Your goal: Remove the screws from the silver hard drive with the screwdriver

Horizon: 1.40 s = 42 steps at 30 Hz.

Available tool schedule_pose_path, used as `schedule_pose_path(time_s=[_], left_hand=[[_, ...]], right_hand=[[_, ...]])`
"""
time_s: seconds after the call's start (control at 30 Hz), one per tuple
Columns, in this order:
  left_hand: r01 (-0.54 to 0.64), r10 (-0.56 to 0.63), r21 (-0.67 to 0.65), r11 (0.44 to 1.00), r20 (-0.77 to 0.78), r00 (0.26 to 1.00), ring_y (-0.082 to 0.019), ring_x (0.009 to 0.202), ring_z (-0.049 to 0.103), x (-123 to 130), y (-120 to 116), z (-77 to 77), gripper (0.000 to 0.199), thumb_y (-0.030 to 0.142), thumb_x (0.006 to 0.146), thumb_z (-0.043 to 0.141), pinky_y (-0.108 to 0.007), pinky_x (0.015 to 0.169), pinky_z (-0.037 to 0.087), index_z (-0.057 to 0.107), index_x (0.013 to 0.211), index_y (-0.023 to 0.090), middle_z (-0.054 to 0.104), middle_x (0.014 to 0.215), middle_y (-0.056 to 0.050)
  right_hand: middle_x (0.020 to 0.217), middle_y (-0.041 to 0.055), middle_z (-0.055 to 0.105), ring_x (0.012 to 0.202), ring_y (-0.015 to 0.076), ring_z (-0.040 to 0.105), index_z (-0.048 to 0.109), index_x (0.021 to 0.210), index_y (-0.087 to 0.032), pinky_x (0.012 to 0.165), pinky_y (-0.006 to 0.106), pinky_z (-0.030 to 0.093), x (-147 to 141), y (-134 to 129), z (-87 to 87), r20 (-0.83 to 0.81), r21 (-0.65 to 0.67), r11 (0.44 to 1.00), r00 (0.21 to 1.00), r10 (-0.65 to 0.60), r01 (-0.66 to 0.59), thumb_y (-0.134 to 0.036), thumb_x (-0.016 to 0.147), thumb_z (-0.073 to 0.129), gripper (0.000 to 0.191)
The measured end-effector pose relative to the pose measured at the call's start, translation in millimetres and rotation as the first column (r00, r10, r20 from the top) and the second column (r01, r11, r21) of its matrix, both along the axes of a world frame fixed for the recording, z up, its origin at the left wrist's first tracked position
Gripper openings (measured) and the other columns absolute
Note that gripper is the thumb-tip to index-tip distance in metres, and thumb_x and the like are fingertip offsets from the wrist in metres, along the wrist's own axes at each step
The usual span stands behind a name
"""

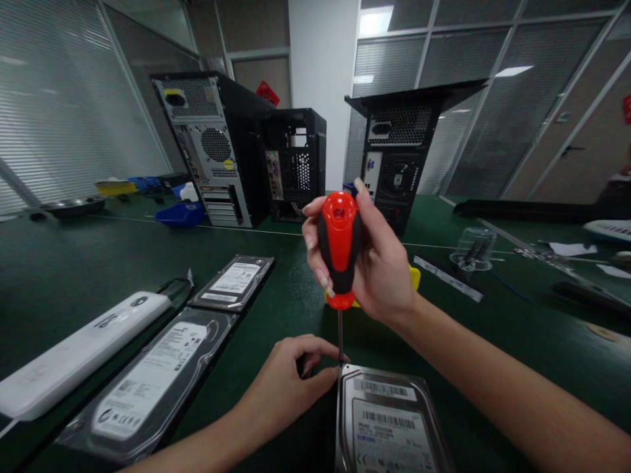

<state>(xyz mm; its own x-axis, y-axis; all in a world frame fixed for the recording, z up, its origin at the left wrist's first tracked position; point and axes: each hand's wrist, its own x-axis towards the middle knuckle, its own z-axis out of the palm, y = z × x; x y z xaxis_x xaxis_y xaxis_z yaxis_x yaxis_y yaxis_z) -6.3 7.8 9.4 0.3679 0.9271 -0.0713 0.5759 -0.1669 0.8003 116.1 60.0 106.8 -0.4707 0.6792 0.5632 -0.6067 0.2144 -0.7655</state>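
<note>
While gripping the screwdriver (340, 246) nearly upright in the right hand (378, 263), probably to press straight down, holds the left hand (282, 381) by its tip with thumb and forefinger bent close, perhaps for guiding; cannot tell if pinching anything. Has the hard drive (389, 401) flat on the green table (286, 282), one corner beside the tip. Has also, at right, a clear cup (480, 242) with dark pieces in or behind; inside the blue bin (180, 215), cannot discern contents.
</note>
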Motion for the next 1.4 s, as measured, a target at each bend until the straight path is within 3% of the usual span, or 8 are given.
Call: schedule_pose_path(time_s=[0.23, 0.37, 0.5, 0.77, 1.03, 1.17, 1.27, 1.4], left_hand=[[-0.011, 0.014, 0.086, 0.996, -0.035, 0.999, -0.013, 0.059, 0.043, 2, -4, -0.1, 0.021, 0.027, 0.078, 0.056, -0.025, 0.058, 0.032, 0.071, 0.092, 0.021, 0.045, 0.063, 0.003], [-0.04, 0.049, 0.115, 0.993, -0.08, 0.996, -0.015, 0.063, 0.046, 4, -7, -0.1, 0.02, 0.027, 0.078, 0.057, -0.029, 0.065, 0.033, 0.071, 0.093, 0.023, 0.046, 0.063, 0.003], [-0.036, 0.05, 0.136, 0.99, -0.097, 0.994, -0.018, 0.071, 0.049, 5, -12, -1.0, 0.02, 0.027, 0.079, 0.055, -0.032, 0.071, 0.033, 0.07, 0.093, 0.024, 0.049, 0.064, 0.002], [-0.048, 0.057, 0.103, 0.994, -0.089, 0.994, -0.02, 0.076, 0.047, 5, -15, 1.2, 0.02, 0.025, 0.079, 0.054, -0.032, 0.072, 0.032, 0.069, 0.092, 0.022, 0.052, 0.068, 0.0], [-0.035, 0.041, 0.11, 0.993, -0.054, 0.998, -0.018, 0.074, 0.048, 5, -16, 2.5, 0.018, 0.025, 0.08, 0.054, -0.032, 0.073, 0.031, 0.068, 0.092, 0.023, 0.05, 0.068, 0.002], [-0.046, 0.05, 0.118, 0.992, -0.027, 0.998, -0.018, 0.072, 0.048, 5, -15, 1.1, 0.018, 0.026, 0.079, 0.055, -0.032, 0.073, 0.031, 0.068, 0.091, 0.023, 0.048, 0.067, 0.003], [-0.052, 0.055, 0.121, 0.991, -0.017, 0.998, -0.017, 0.071, 0.048, 5, -14, 0.7, 0.017, 0.027, 0.079, 0.056, -0.031, 0.073, 0.031, 0.068, 0.09, 0.023, 0.047, 0.066, 0.003], [-0.055, 0.057, 0.122, 0.991, -0.013, 0.998, -0.017, 0.072, 0.048, 5, -15, 0.3, 0.016, 0.025, 0.078, 0.057, -0.031, 0.073, 0.031, 0.068, 0.09, 0.023, 0.049, 0.067, 0.003]], right_hand=[[0.055, -0.009, 0.05, 0.033, 0.0051, 0.04, 0.036, 0.082, -0.024, 0.031, 0.018, 0.029, 1, -4, 3.2, -0.01, -0.05, 0.998, 0.999, -0.036, 0.035, -0.037, 0.079, 0.059, 0.026], [0.063, -0.0046, 0.053, 0.04, 0.0061, 0.047, 0.044, 0.081, -0.021, 0.037, 0.019, 0.037, 1, -4, 2.9, -0.016, -0.004, 1.0, 1.0, -0.005, 0.005, -0.042, 0.085, 0.049, 0.022], [0.066, -0.0012, 0.051, 0.044, 0.0057, 0.047, 0.056, 0.085, -0.017, 0.04, 0.019, 0.039, 1, -4, 1.2, 0.004, -0.001, 0.998, 0.998, 0.064, -0.064, -0.054, 0.089, 0.03, 0.045], [0.054, -0.0068, 0.046, 0.035, 0.0045, 0.038, 0.042, 0.075, -0.021, 0.034, 0.017, 0.031, -1, -6, 0.5, -0.005, 0.043, 0.999, 1.0, -0.021, 0.021, -0.04, 0.084, 0.054, 0.024], [0.064, -0.0014, 0.052, 0.043, 0.0061, 0.048, 0.056, 0.083, -0.018, 0.039, 0.019, 0.039, 2, -3, 1.3, 0.04, 0.023, 1.0, 0.999, 0.019, -0.02, -0.05, 0.091, 0.023, 0.047], [0.058, -0.004, 0.049, 0.036, 0.0054, 0.041, 0.054, 0.087, -0.02, 0.033, 0.018, 0.032, 1, -3, 0.8, 0.0, 0.041, 0.999, 1.0, 0.0, 0.0, -0.059, 0.086, 0.034, 0.044], [0.056, -0.0057, 0.046, 0.034, 0.0042, 0.039, 0.051, 0.081, -0.021, 0.032, 0.016, 0.03, -1, -5, 0.5, -0.007, 0.056, 0.997, 0.999, -0.046, 0.046, -0.049, 0.084, 0.048, 0.029], [0.061, -0.0039, 0.05, 0.038, 0.005, 0.044, 0.053, 0.078, -0.021, 0.036, 0.017, 0.036, 0, -7, 1.1, 0.026, 0.05, 0.996, 0.996, -0.081, 0.079, -0.044, 0.089, 0.04, 0.028]])
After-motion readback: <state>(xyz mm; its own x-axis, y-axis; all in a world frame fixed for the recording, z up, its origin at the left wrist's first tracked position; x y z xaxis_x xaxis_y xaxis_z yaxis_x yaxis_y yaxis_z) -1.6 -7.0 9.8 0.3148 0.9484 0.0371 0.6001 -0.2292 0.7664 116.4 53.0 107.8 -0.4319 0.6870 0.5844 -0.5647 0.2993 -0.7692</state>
